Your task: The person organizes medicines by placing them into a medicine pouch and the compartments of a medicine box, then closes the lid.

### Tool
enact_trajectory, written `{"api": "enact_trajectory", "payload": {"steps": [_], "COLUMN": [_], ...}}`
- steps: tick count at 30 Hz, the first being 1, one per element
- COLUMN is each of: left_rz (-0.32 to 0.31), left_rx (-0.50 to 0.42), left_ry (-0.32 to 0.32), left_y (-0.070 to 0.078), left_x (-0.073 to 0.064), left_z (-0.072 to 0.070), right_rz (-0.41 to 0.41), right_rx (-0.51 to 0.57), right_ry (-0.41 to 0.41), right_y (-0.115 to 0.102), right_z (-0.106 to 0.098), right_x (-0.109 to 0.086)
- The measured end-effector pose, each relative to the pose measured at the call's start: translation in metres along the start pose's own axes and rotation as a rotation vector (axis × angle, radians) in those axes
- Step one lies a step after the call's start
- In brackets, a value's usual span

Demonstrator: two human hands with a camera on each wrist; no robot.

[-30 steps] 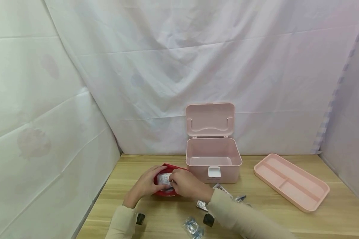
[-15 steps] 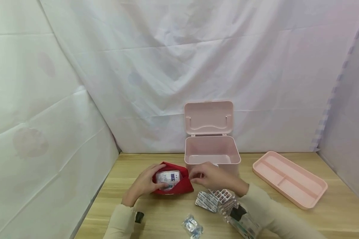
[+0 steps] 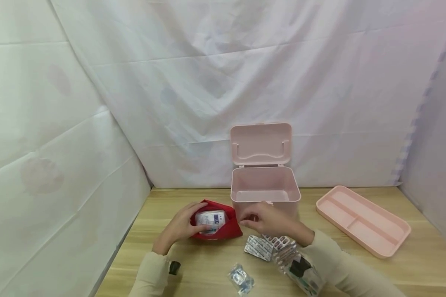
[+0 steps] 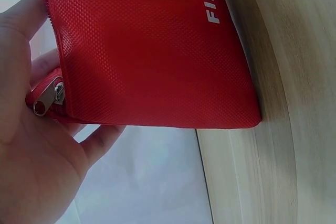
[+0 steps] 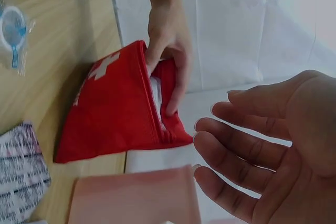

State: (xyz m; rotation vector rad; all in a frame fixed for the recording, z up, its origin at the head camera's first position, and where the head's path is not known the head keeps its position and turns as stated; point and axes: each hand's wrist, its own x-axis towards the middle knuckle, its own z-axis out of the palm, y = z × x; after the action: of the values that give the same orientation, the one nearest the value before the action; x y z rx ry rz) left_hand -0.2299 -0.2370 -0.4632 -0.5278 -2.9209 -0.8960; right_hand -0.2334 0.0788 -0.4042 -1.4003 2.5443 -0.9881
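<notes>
The red first-aid pouch (image 3: pixel 223 234) stands on the table with its zipped mouth gaping. Inside it sits a white printed packet (image 3: pixel 210 218). My left hand (image 3: pixel 182 225) grips the pouch at the mouth, thumb on one side and fingers on the other. A metal zipper pull (image 4: pixel 50 97) lies against that palm in the left wrist view. White lettering marks the pouch front (image 4: pixel 147 51). My right hand (image 3: pixel 269 220) hovers at the pouch's right corner, fingers loosely bent with nothing between them; in the right wrist view its fingertips (image 5: pixel 202 140) come right up to the corner.
Behind the hands stands a pink box (image 3: pixel 265 183) with its lid up. A pink divided tray (image 3: pixel 357 218) lies at right. Nearer are a silver blister pack (image 3: pixel 259 247), a capsule blister pack (image 3: pixel 278 241), a clear bag (image 3: pixel 306 278) and a blue-and-white item in plastic (image 3: pixel 240 277).
My right hand has come out of the pouch mouth and moved right to its corner, uncovering the white packet and the blister packs. My left hand has stayed on the pouch.
</notes>
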Motion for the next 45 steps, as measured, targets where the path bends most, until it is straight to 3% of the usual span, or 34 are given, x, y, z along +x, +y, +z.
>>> {"api": "enact_trajectory", "payload": {"steps": [7, 16, 20, 28, 34, 41, 45], "left_rz": [0.007, 0.015, 0.051, 0.172, 0.177, 0.23, 0.204], "left_rx": [-0.018, -0.025, -0.019, 0.001, -0.017, -0.066, -0.135], "left_ry": [-0.003, 0.005, 0.017, 0.054, 0.06, 0.088, 0.077], "left_y": [0.001, 0.003, 0.001, -0.003, -0.005, -0.004, -0.004], "left_x": [0.002, 0.0, 0.0, 0.0, -0.002, -0.004, -0.006], "left_z": [0.002, 0.002, 0.002, 0.002, 0.001, -0.002, -0.005], "right_rz": [-0.064, -0.054, -0.036, 0.066, 0.142, 0.176, 0.204], "right_rx": [0.036, -0.003, -0.02, -0.019, -0.027, -0.085, -0.06], "right_ry": [-0.09, -0.232, -0.255, -0.173, -0.147, -0.029, -0.001], "right_y": [-0.017, -0.035, -0.039, -0.046, -0.052, -0.048, -0.046], "right_z": [0.022, 0.065, 0.084, 0.106, 0.112, 0.115, 0.119], "right_x": [0.011, 0.032, 0.045, 0.066, 0.074, 0.08, 0.085]}}
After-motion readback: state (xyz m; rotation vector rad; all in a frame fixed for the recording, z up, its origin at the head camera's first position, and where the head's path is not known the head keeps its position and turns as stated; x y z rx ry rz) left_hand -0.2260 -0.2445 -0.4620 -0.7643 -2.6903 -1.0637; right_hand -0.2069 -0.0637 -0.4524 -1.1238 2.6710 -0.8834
